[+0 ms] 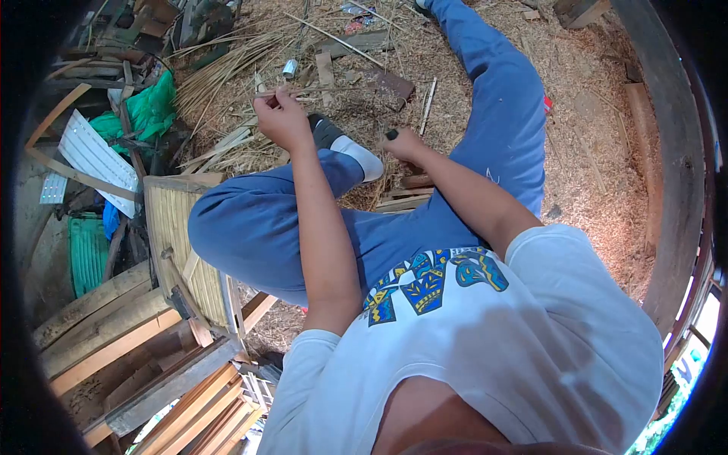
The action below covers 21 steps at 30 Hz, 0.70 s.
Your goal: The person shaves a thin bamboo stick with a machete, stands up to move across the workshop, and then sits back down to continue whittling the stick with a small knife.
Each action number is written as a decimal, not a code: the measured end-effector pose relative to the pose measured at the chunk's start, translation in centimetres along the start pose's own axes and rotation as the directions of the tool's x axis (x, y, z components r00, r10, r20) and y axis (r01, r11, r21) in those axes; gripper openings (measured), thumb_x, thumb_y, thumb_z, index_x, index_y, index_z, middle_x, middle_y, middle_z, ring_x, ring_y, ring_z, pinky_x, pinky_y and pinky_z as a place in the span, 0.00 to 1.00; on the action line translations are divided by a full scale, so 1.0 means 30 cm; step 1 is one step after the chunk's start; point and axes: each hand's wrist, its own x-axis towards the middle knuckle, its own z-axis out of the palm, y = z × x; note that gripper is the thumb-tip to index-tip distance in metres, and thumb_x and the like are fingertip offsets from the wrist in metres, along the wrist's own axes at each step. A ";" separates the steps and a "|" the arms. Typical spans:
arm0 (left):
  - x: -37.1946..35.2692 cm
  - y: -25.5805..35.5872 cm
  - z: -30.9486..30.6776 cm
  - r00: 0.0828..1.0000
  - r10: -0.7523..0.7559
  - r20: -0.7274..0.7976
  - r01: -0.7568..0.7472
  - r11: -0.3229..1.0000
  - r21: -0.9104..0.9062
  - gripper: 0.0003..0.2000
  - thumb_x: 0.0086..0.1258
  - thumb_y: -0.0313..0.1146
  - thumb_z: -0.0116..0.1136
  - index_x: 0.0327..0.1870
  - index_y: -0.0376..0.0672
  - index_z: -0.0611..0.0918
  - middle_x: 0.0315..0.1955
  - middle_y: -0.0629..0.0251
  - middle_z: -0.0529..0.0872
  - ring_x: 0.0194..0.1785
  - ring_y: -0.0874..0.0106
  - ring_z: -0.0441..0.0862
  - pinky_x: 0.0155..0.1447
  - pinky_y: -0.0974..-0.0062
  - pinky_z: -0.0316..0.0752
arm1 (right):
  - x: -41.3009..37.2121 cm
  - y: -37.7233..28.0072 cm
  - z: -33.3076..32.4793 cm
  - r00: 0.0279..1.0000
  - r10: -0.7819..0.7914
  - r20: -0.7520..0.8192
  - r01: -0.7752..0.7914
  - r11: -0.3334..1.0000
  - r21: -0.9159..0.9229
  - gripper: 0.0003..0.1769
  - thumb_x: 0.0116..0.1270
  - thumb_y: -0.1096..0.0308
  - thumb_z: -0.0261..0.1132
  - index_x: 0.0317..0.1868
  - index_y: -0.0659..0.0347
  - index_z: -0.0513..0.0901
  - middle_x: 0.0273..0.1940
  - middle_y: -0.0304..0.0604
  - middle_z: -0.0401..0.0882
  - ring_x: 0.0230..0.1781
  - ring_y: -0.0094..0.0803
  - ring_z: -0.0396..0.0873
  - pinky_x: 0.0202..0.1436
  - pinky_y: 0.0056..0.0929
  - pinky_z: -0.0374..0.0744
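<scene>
Out in front, my left hand (283,120) pinches a thin wooden strip (311,90) that runs off to the right, roughly level. Lower and to the right, my right hand (406,146) is closed around a small tool with a dark handle end (392,134); its working end cannot be made out. The two hands are apart, above the shavings-covered ground. Beneath them is my foot in a dark and white sock (345,144). A brown block (394,86) lies beyond my right hand, and a silver can (290,69) stands past my left hand.
Many long thin strips (220,76) lie fanned out at the upper left. A hammer (180,288) rests by a wooden panel (189,227) at my left. Green plastic (148,110) and scrap wood are heaped farther left. A heavy timber beam (675,152) edges the right side.
</scene>
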 end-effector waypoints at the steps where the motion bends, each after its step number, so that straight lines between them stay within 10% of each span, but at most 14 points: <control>1: 0.002 -0.013 -0.001 1.000 -0.010 -0.011 0.010 1.000 -0.027 0.07 0.75 0.28 0.63 0.38 0.34 0.79 0.29 0.55 0.90 0.32 0.64 0.91 0.38 0.67 0.84 | 0.018 0.030 0.004 0.989 0.151 0.011 -0.151 0.986 0.068 0.23 0.58 0.52 0.71 0.38 0.67 0.88 0.34 0.57 0.88 0.37 0.46 0.89 0.41 0.44 0.83; 7: -0.013 0.041 -0.001 1.000 0.006 -0.001 -0.006 0.995 0.102 0.09 0.74 0.29 0.65 0.37 0.33 0.78 0.30 0.54 0.89 0.33 0.65 0.91 0.36 0.68 0.86 | -0.046 -0.027 -0.048 0.990 0.140 -0.036 -0.138 0.988 0.065 0.19 0.60 0.56 0.69 0.26 0.66 0.81 0.24 0.47 0.83 0.20 0.37 0.81 0.23 0.41 0.77; 10: -0.005 0.033 -0.001 1.000 -0.007 0.007 0.006 0.998 0.067 0.09 0.74 0.29 0.65 0.37 0.34 0.78 0.30 0.54 0.89 0.33 0.64 0.91 0.37 0.67 0.85 | -0.038 -0.071 -0.037 0.999 0.034 0.025 -0.034 0.999 0.020 0.21 0.60 0.54 0.69 0.29 0.68 0.82 0.25 0.48 0.84 0.24 0.42 0.82 0.31 0.45 0.79; 13: 0.000 0.014 -0.010 0.999 0.023 0.025 -0.026 0.992 0.123 0.10 0.74 0.30 0.65 0.38 0.33 0.78 0.30 0.55 0.89 0.33 0.64 0.91 0.36 0.67 0.85 | -0.087 -0.141 -0.077 0.899 -0.429 0.084 0.437 0.891 -0.122 0.28 0.59 0.45 0.70 0.36 0.69 0.87 0.33 0.59 0.88 0.33 0.48 0.89 0.38 0.43 0.84; 16: 0.006 -0.016 -0.009 0.998 0.066 0.008 -0.066 0.985 0.160 0.10 0.74 0.29 0.65 0.38 0.32 0.78 0.30 0.54 0.88 0.33 0.64 0.91 0.36 0.67 0.85 | -0.058 -0.081 -0.008 0.858 -0.509 -0.075 0.488 0.851 -0.193 0.17 0.62 0.55 0.68 0.33 0.63 0.83 0.26 0.45 0.83 0.23 0.37 0.80 0.32 0.42 0.79; 21: 0.013 -0.048 -0.001 0.998 -0.067 -0.003 0.067 0.997 -0.037 0.10 0.74 0.30 0.65 0.39 0.33 0.78 0.30 0.54 0.89 0.33 0.64 0.90 0.35 0.68 0.84 | 0.063 0.093 0.057 0.996 0.091 -0.006 -0.089 0.989 0.122 0.23 0.59 0.53 0.70 0.40 0.68 0.86 0.36 0.56 0.87 0.35 0.44 0.87 0.38 0.42 0.83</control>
